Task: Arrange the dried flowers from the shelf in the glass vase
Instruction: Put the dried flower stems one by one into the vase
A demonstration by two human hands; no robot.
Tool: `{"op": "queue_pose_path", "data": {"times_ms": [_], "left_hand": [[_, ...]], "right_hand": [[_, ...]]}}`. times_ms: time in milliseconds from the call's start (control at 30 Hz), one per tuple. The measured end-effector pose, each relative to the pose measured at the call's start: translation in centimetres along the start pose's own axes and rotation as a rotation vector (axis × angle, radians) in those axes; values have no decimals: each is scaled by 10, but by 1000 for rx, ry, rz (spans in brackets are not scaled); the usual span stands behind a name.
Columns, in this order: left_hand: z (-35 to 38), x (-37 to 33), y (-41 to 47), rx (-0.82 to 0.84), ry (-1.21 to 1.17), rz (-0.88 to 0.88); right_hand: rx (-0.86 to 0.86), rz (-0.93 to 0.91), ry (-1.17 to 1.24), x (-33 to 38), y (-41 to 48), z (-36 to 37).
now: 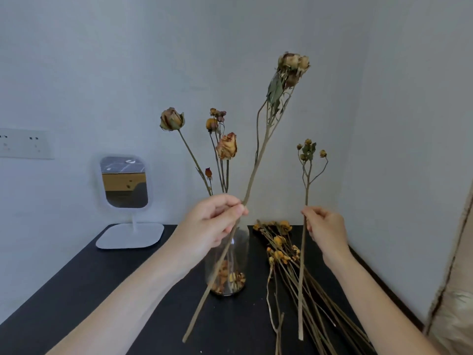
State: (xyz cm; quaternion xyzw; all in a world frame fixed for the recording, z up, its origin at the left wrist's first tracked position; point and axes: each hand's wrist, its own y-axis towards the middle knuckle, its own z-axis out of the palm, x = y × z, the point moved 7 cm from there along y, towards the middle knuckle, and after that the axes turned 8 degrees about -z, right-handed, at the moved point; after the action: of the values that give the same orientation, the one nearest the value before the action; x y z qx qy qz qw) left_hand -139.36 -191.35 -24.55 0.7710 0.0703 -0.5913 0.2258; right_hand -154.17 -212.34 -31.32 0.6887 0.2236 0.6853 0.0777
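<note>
Left hand (215, 221), thumb and forefinger pinching a tilted dried rose stem (256, 162) whose cut end hangs near-left of the glass vase (240, 252) just behind it; right hand (326, 226), farther right, pinches an upright bud sprig (307, 185).

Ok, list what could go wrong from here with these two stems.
1. The long rose stem in the left grip crosses the glass vase; swinging it could tip the vase.
2. Feeding it in may snag the dried roses already standing there.
3. The thin bud stem pinched in the right grip could snap.
</note>
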Motion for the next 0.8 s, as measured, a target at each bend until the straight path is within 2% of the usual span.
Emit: {"op": "queue_pose_path", "data": {"times_ms": [333, 667, 800], "left_hand": [[-35, -64, 10, -379, 1, 293], [-43, -92, 14, -517, 22, 414], [-47, -92, 18, -548, 7, 410]], "right_hand": [[69, -52, -50, 19, -4, 15], [68, -43, -40, 18, -8, 18], [78, -46, -34, 19, -9, 21]]}}
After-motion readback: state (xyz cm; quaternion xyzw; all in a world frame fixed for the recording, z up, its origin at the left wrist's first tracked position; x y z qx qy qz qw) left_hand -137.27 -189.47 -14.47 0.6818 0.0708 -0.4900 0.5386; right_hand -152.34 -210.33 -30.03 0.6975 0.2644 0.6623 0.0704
